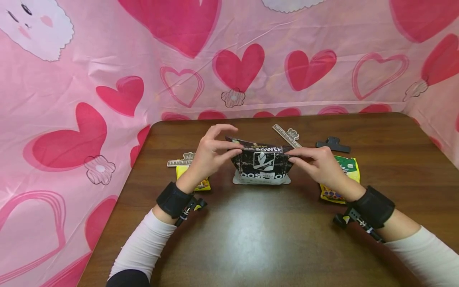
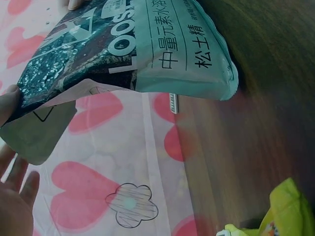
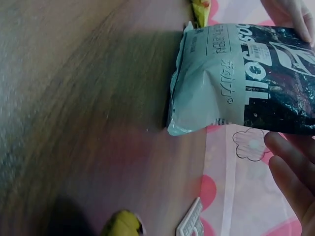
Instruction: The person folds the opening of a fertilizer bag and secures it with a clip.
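Black-and-pale soil bag [image 1: 261, 166] stands upright between my hands, its top edge running crosswise: left hand [image 1: 211, 153] pinches one corner, right hand [image 1: 317, 163] the other.

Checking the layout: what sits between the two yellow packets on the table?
The dark pouch, standing upright between the left packet and right packet, pinched at its top by both hands. The head view shows it.
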